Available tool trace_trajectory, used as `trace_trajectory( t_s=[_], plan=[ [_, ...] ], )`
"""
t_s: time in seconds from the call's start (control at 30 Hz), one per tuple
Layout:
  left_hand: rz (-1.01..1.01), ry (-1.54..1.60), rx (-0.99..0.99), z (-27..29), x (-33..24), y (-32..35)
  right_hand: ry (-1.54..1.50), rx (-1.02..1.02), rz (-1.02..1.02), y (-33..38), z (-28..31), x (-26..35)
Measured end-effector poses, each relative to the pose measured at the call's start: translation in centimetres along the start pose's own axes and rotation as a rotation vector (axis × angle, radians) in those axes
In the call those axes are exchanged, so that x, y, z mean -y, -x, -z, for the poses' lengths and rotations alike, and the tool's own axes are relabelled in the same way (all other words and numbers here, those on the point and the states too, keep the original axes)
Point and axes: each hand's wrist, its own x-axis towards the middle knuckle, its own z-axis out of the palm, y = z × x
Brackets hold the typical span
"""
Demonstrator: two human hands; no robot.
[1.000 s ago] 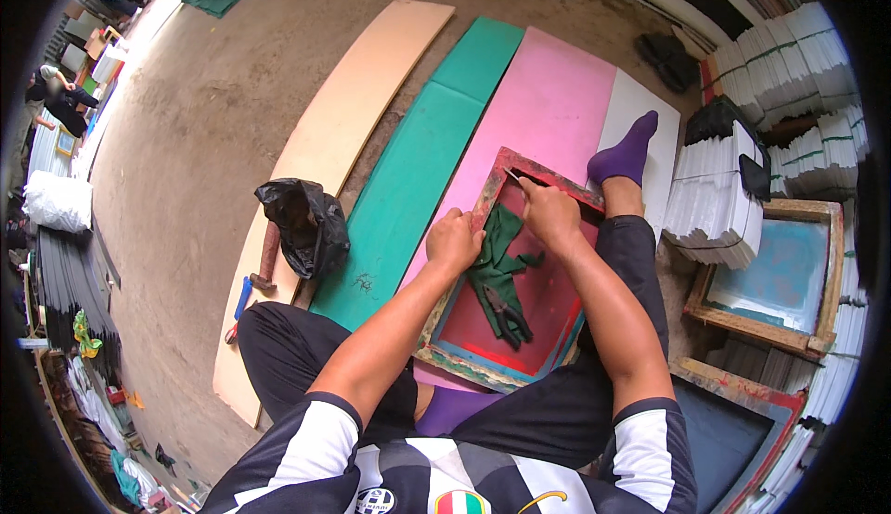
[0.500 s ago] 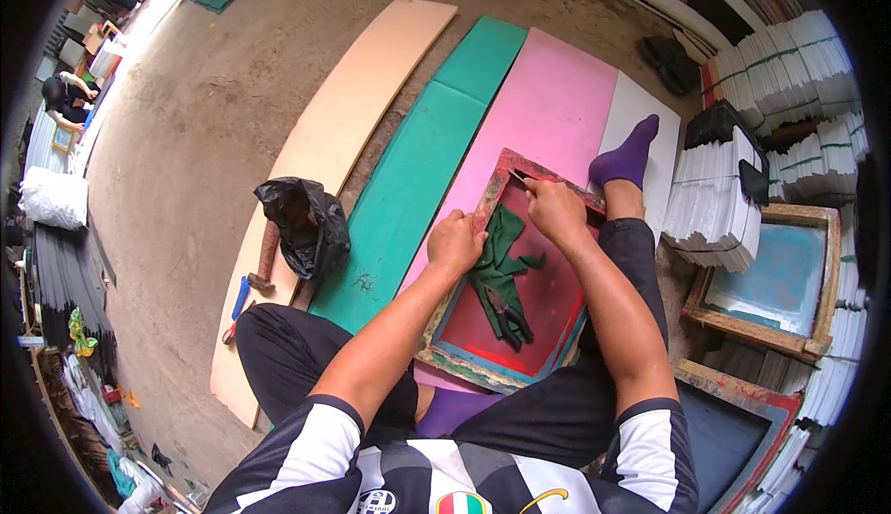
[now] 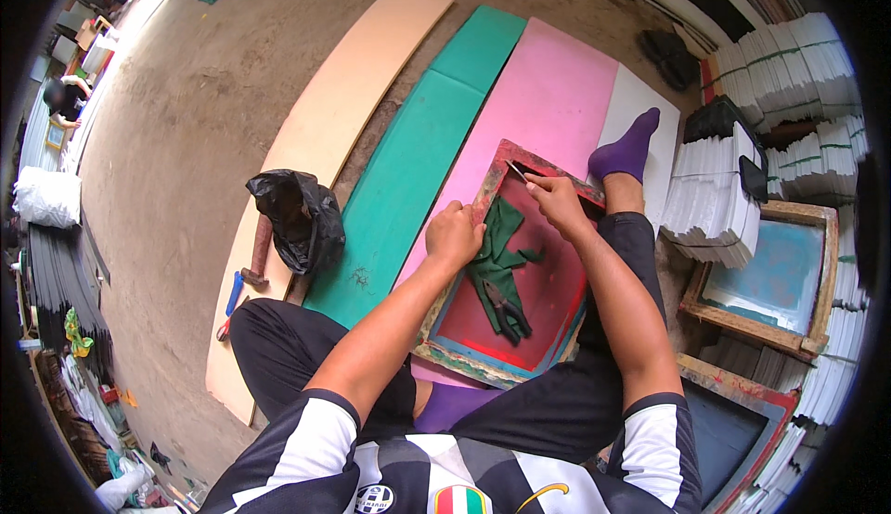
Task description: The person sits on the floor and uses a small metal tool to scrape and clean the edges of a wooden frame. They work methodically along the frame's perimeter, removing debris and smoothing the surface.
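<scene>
A screen-printing style wooden frame [image 3: 461, 362] with red mesh lies between my legs, its edges stained red and green. My left hand [image 3: 454, 236] is closed on its left side bar. In my right hand [image 3: 557, 202] is a thin pointed metal tool [image 3: 516, 171], its tip at the inner edge of the frame's far corner; its exact kind is unclear. On the mesh rest a crumpled green cloth [image 3: 502, 226] and, partly over it, a pair of dark-handled pliers [image 3: 506, 308].
Peach [image 3: 348, 87], green [image 3: 418, 161] and pink [image 3: 557, 78] boards lie under and beside me. A black plastic bag [image 3: 311, 226], hammer [image 3: 261, 250] and blue-handled tool [image 3: 233, 296] sit left. Bundled white sheets [image 3: 710, 199] and another frame [image 3: 742, 324] stand right. Someone works far left.
My right hand has shifted slightly, showing more of the pointed tool at the frame's corner. My left hand stays on the side bar. The view has moved a little.
</scene>
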Motion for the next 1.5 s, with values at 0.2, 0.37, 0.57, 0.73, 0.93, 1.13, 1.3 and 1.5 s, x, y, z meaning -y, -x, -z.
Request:
trace_trajectory(
  t_s=[0.2, 0.37, 0.57, 0.73, 0.93, 1.13, 1.3, 1.5],
  plan=[
    [0.011, -0.029, 0.011, 0.1, 0.1, 0.1, 0.292, -0.148, 0.226, 0.9, -1.1, -1.6],
    [0.025, -0.009, 0.028, 0.4, 0.3, 0.2, -0.575, 0.103, -0.315, 0.5, -0.3, -0.5],
    [0.039, -0.031, 0.053, 0.6, -0.2, 0.0, 0.161, -0.158, 0.129, 0.8, 0.2, -1.6],
    [0.097, -0.010, 0.062, 1.3, -0.9, -0.7, 0.351, -0.191, 0.111, 1.9, 0.5, 1.2],
    [0.067, -0.038, 0.033, 0.6, -1.0, -1.9, 0.560, -0.142, 0.143, 2.4, 1.0, 3.1],
    [0.033, -0.045, 0.003, -0.1, -0.6, -1.8, 0.484, -0.098, 0.164, 1.8, 0.7, 2.6],
    [0.033, -0.004, 0.029, 0.3, -0.4, -1.7, 0.637, -0.093, 0.102, 2.3, 0.8, 3.7],
    [0.013, -0.008, 0.017, 0.4, -0.3, -1.7, 0.484, -0.160, 0.140, 2.3, 1.0, 2.8]
  ],
)
